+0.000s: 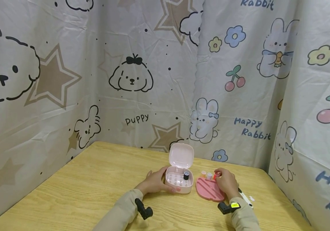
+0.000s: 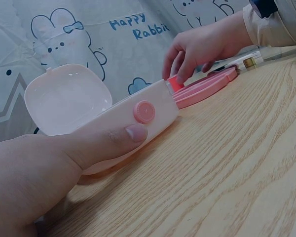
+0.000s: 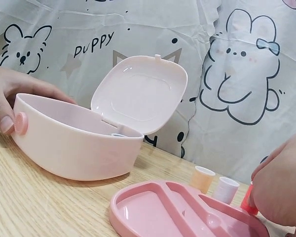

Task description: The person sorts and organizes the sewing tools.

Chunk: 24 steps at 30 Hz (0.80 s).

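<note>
My left hand (image 1: 152, 182) grips the side of a pale pink box (image 1: 183, 190), its thumb along the front beside a round pink button (image 2: 144, 112). The box's lid (image 1: 181, 155) stands up, and a black thread spool (image 1: 186, 175) is inside among rows of small pegs. To the right, my right hand (image 1: 227, 183) pinches a red thread spool (image 3: 247, 201) behind a pink divided tray (image 1: 210, 189). A white spool (image 3: 225, 190) and an orange spool (image 3: 202, 179) stand beside it, along the tray's back edge. My fingers partly cover the red spool.
A slim white and black item (image 1: 245, 198) lies right of the tray, with a small white piece (image 1: 252, 198) near it. All this sits on a wood-grain table (image 1: 95, 179). Printed curtains (image 1: 142, 106) hang behind it and at both sides.
</note>
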Each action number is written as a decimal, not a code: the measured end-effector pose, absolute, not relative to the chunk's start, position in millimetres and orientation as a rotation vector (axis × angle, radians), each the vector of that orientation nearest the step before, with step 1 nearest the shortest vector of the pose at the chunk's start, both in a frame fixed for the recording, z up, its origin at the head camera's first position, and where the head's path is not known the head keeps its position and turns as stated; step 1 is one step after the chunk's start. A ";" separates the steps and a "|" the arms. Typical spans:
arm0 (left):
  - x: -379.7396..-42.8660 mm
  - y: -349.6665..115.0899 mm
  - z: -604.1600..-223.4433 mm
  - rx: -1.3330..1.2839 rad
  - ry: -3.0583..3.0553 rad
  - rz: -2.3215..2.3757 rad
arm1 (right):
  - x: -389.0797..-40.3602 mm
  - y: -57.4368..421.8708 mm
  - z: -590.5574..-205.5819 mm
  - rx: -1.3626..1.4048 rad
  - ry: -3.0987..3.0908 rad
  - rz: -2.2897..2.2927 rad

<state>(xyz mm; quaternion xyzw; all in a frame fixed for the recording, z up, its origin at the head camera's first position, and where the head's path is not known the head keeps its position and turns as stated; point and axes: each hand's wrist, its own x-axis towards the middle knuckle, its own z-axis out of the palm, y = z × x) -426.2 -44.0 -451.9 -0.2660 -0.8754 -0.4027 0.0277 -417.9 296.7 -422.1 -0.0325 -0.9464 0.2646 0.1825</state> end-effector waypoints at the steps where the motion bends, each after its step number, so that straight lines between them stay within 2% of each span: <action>1: -425.8 -44.1 -451.6 -0.820 -2.703 -1.243 | -417.7 296.7 -422.0 -0.090 -2.666 0.745; 24: -422.1 -43.9 -448.1 -0.828 -2.707 -1.270 | -415.5 291.8 -413.6 -0.097 -2.649 0.748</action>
